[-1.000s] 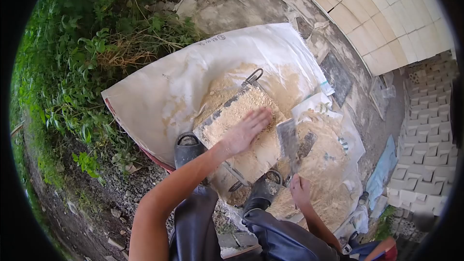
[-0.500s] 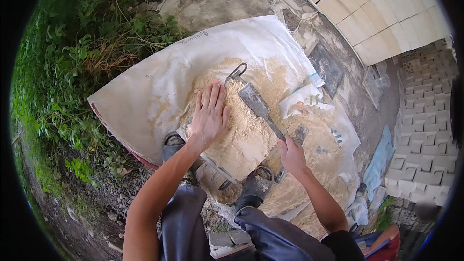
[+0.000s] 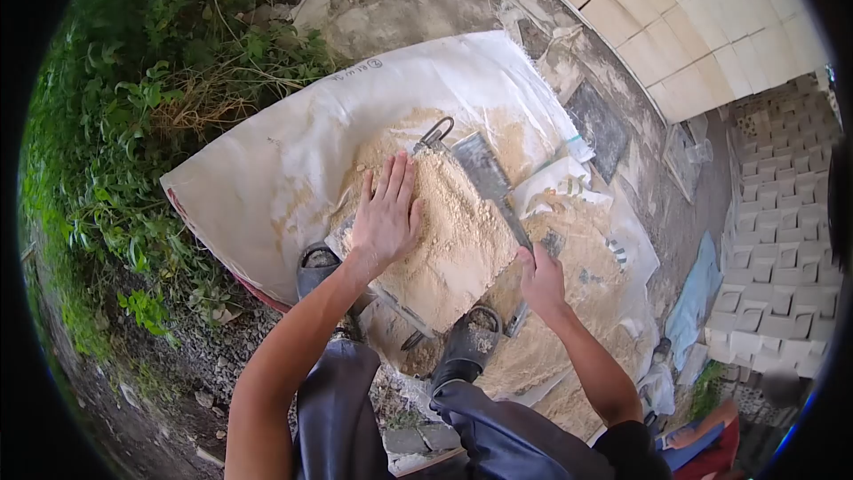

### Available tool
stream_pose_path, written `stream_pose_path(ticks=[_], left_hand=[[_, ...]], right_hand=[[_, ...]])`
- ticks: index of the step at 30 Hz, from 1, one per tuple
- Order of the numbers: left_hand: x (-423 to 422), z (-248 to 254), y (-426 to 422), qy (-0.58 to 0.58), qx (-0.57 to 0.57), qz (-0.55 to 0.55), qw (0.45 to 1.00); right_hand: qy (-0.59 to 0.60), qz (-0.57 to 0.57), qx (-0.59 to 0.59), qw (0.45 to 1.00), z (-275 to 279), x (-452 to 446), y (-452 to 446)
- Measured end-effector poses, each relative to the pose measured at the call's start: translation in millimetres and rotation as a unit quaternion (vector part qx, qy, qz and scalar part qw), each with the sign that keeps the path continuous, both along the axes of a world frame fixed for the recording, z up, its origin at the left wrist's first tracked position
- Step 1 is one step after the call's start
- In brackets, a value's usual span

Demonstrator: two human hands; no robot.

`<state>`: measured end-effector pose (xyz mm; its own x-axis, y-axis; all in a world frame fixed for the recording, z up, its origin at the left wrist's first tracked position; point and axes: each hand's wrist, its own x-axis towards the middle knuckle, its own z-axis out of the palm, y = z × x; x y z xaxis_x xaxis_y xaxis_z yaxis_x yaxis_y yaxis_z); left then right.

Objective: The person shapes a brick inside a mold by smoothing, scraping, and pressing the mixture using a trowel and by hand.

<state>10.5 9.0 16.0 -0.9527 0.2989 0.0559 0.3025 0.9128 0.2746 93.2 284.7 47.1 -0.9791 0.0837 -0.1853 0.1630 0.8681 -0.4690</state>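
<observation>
A metal mould with a wire loop handle (image 3: 435,132) at its far end stands between my feet, heaped with crumbly tan powder (image 3: 458,240). My left hand (image 3: 387,213) lies flat on the left side of the heap, fingers stretched out and touching. My right hand (image 3: 540,277) grips the handle end of a flat metal scraper (image 3: 484,169). Its broad blade sits along the mould's right edge, face turned upward. The mould's left wall is partly hidden under my left hand and powder.
A white woven sack (image 3: 284,156) dusted with powder spreads beneath the mould. More loose powder (image 3: 569,320) lies to the right. Green plants (image 3: 124,169) border the left; stacked pale blocks (image 3: 773,258) stand at right. Another person's arm (image 3: 706,427) shows at lower right.
The scraper has shifted right, off the top of the powder to the mould's edge, and its blade has turned flatter. My left hand has stayed in about the same place.
</observation>
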Motion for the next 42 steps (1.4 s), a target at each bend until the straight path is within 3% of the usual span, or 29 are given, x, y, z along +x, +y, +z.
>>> stream_pose_path(ticks=[1, 4, 7, 11, 17, 20, 22, 23, 25, 28, 29, 30, 31, 33, 34, 35, 37, 41, 42], left_hand=[[-0.3, 0.7, 0.0, 0.004, -0.002, 0.002, 1.000], [-0.9, 1.6, 1.1, 0.002, -0.004, -0.001, 1.000], [-3.0, 2.2, 0.2, -0.001, -0.002, -0.001, 1.000], [-2.2, 3.5, 0.4, 0.001, -0.001, 0.001, 1.000], [-1.9, 4.2, 2.5, -0.003, -0.009, -0.006, 1.000], [-1.5, 5.7, 5.1, -0.003, -0.031, -0.009, 0.999], [7.1, 1.5, 8.8, -0.002, -0.051, -0.006, 0.999], [16.0, -2.7, 14.5, 0.005, -0.042, -0.056, 0.998], [35.1, -1.6, 19.1, -0.015, 0.004, -0.167, 0.986], [33.6, -1.6, 4.6, -0.085, 0.082, -0.223, 0.968], [29.6, -1.0, -2.0, -0.041, 0.053, -0.092, 0.994], [24.8, -0.7, -7.9, 0.005, 0.023, 0.042, 0.999], [18.2, -0.9, -13.8, 0.006, 0.023, 0.043, 0.999], [7.5, -2.2, -28.5, -0.034, -0.043, 0.182, 0.982], [7.7, -4.1, -31.0, 0.056, -0.005, 0.173, 0.983], [9.6, -5.6, -34.2, 0.054, -0.007, 0.178, 0.983], [5.2, 12.6, -33.2, -0.172, 0.139, 0.177, 0.959], [2.6, 12.8, -35.1, -0.186, 0.088, 0.198, 0.958], [2.8, 11.9, -39.0, -0.177, 0.110, 0.188, 0.960]], right_hand=[[0.054, 0.004, -0.016, 0.998, -4.6, 5.4, 5.1], [0.022, -0.024, -0.055, 0.998, -8.6, 22.3, 16.8], [0.006, 0.050, 0.003, 0.999, -13.3, 31.9, 34.0], [-0.068, 0.016, 0.025, 0.997, 15.7, 29.8, 32.3], [0.020, -0.044, -0.061, 0.997, -19.6, 50.8, 53.8], [0.013, 0.054, 0.016, 0.998, -24.5, 51.9, 60.5], [-0.075, -0.013, -0.014, 0.997, -3.1, 47.4, 46.4], [-0.079, -0.006, -0.019, 0.997, -3.1, 48.6, 40.9], [-0.034, -0.075, -0.161, 0.984, -6.7, 52.5, 29.0], [-0.003, -0.092, -0.214, 0.972, -7.4, 55.5, 7.6], [-0.005, -0.093, -0.215, 0.972, -13.9, 58.1, 2.9], [-0.010, -0.050, -0.125, 0.991, -24.2, 60.2, -0.9], [-0.014, -0.005, -0.033, 0.999, -29.0, 60.9, -3.3], [-0.029, -0.037, -0.060, 0.997, -22.9, 59.9, -6.3], [-0.048, -0.071, -0.085, 0.993, -18.1, 59.2, -8.6], [-0.051, -0.066, -0.086, 0.993, -12.8, 59.5, -11.7], [0.030, -0.043, -0.122, 0.991, -3.5, 58.0, -17.8], [0.003, -0.017, -0.080, 0.997, -0.7, 50.7, -39.2], [-0.012, 0.032, -0.053, 0.998, -8.9, 51.0, -41.7]])
